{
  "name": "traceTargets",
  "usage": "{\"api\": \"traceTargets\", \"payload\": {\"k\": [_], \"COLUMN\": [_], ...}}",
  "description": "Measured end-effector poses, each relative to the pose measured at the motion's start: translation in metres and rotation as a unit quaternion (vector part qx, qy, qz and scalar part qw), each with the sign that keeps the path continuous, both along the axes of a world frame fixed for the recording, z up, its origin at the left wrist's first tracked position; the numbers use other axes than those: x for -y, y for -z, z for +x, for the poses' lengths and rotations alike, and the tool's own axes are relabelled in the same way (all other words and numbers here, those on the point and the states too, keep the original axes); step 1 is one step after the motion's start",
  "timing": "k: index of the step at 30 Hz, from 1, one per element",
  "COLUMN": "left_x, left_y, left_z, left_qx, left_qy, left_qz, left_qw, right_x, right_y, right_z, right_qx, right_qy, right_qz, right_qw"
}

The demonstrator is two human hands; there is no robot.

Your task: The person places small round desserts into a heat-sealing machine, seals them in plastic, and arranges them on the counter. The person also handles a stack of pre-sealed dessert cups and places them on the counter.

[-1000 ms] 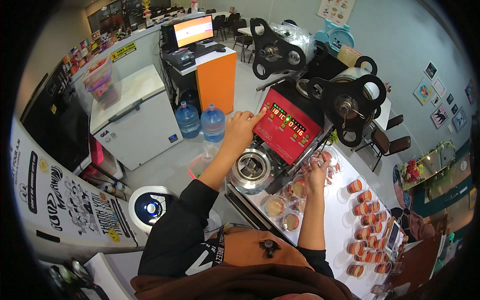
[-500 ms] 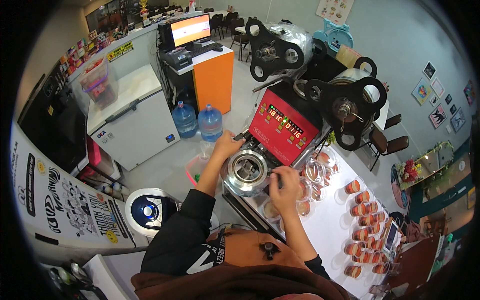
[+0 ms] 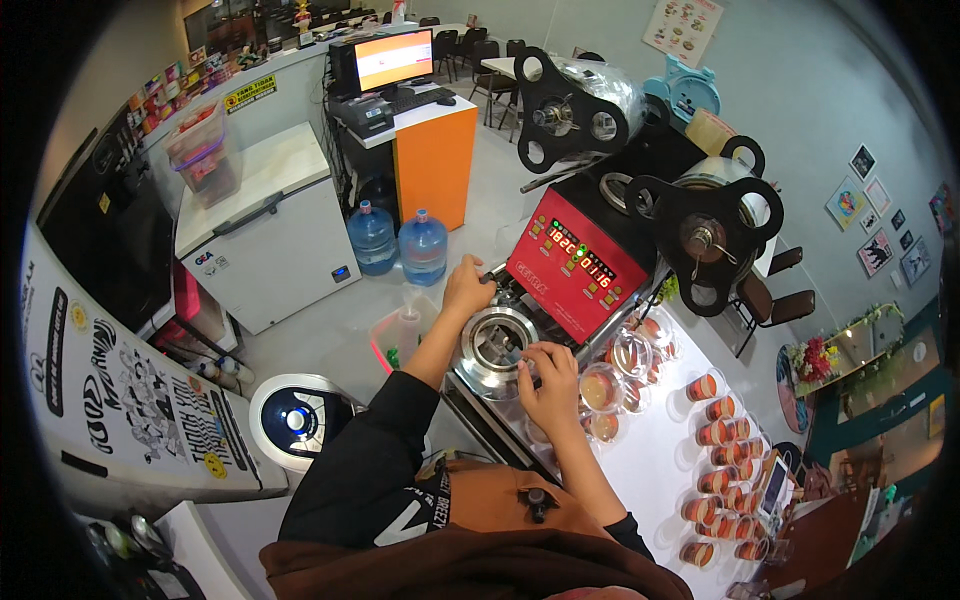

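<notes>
At the left edge of the white surface (image 3: 640,470) stands a cup-sealing machine (image 3: 575,265) with a red sloping panel. The left hand (image 3: 468,288) rests at the machine's left front corner, fingers curled over something there; what it grips is hidden, so I cannot tell whether it holds anything. Just below the panel sits the round metal cup ring (image 3: 495,345), a shiny steel collar with an open centre. It looks stiff and smooth, likely slippery on its polished face, so the outer rim seems the safest hold. The right hand (image 3: 548,385) lies on the ring's right rim, fingers bent and loosely spread, touching the metal rather than closed around anything. Just right of that hand stand clear plastic cups (image 3: 602,388) with pale filling; they look thin, light and easily crushed, better taken low around the wall. Farther toward the right edge, rows of small orange-filled cups (image 3: 715,440) stand close together.
</notes>
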State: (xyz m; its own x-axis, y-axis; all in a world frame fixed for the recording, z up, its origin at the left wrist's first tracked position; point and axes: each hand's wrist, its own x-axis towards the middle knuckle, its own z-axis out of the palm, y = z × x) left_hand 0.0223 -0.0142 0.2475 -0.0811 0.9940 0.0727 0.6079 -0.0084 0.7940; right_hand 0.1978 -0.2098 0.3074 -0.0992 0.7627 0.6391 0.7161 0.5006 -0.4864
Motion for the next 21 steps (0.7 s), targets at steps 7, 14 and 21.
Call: {"api": "traceTargets", "payload": {"k": [7,14,21], "left_x": [-0.017,0.002,0.030], "left_y": [0.020,0.001,-0.013], "left_z": [-0.001,-0.002,-0.021], "left_qx": [0.019,-0.025,-0.087], "left_qy": [0.055,0.020,0.111], "left_qz": [0.037,0.072,0.268], "left_qw": [0.998,0.997,0.953], "right_x": [0.003,0.003,0.003], "right_y": [-0.001,-0.001,0.001], "right_z": [0.003,0.003,0.007], "right_qx": [-0.001,-0.001,-0.002], "right_qy": [0.012,0.017,0.017], "right_qz": [-0.007,-0.004,-0.002], "right_qw": [1.000,1.000,1.000]}}
